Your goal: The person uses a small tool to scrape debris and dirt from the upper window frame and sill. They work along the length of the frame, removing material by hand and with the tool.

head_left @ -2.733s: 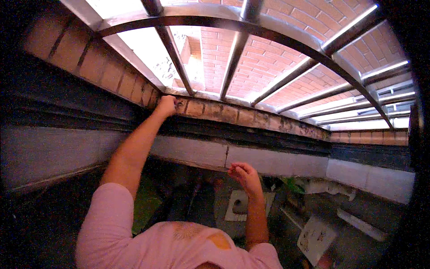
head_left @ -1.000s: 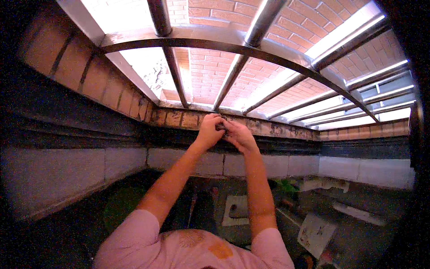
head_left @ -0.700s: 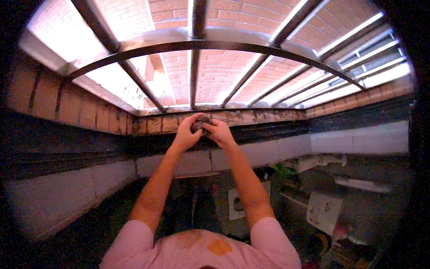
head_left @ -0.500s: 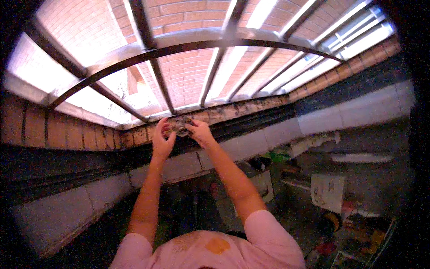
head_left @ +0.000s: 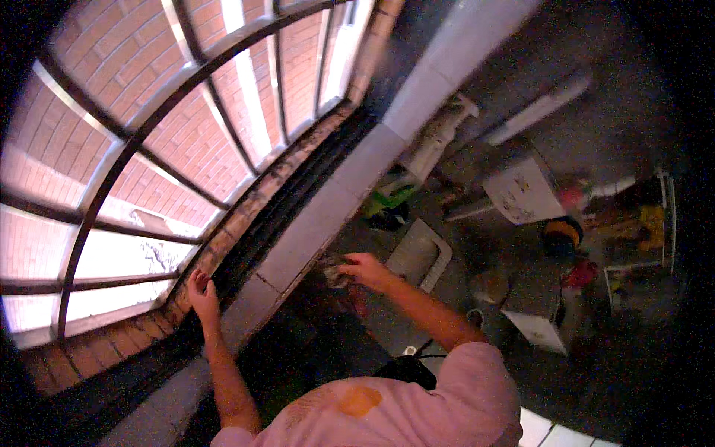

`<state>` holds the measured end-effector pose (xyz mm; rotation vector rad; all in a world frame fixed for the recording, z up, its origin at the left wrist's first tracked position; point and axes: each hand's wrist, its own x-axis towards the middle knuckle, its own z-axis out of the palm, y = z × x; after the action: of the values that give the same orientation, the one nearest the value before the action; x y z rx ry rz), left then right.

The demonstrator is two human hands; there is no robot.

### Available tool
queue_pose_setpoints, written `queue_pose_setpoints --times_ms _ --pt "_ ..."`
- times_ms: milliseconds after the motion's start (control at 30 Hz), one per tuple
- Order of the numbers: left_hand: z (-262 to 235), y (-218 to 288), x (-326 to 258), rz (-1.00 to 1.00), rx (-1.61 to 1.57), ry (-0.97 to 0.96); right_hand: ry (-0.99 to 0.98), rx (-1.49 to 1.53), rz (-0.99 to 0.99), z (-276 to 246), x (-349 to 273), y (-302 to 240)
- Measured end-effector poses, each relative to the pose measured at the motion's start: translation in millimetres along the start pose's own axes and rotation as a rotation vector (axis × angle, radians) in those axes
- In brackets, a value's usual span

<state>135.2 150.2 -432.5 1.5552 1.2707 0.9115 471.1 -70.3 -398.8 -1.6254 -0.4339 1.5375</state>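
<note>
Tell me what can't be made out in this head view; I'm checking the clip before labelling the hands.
- Small crumpled thing at the right hand: motion blur hides what it is and whether the grip is closed on it.
- Left hand on the brick sill: fingertips are too dark to tell if anything is held.
- Clutter on the floor: blurred and dim.
- The person's lower body: cut off by the lower edge.

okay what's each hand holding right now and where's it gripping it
The right hand closes on a small crumpled grey wad, fingers wrapped over its right side. The left hand holds nothing; it rests on the brick sill.
</note>
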Motion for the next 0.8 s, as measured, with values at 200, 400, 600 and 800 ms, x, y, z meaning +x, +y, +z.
queue_pose_setpoints --times_ms 200,400,600,800 --pt "10.6 28.0 6.7 0.017 0.081 -0.084 0.359 0.069 -0.221 -139.9 -8.0 143.1" --pt "6.0 60.5 4.3 -0.007 0.203 -0.116 0.692 0.506 0.151 -230.3 44.8 157.3" --pt "23.1 71.2 -2.2 -0.047 0.339 -0.138 0.627 0.061 0.093 -352.4 131.3 244.1" --pt "-0.6 12.1 2.2 0.080 0.179 -0.083 0.622 1.082 -0.209 -397.4 159.0 235.4"
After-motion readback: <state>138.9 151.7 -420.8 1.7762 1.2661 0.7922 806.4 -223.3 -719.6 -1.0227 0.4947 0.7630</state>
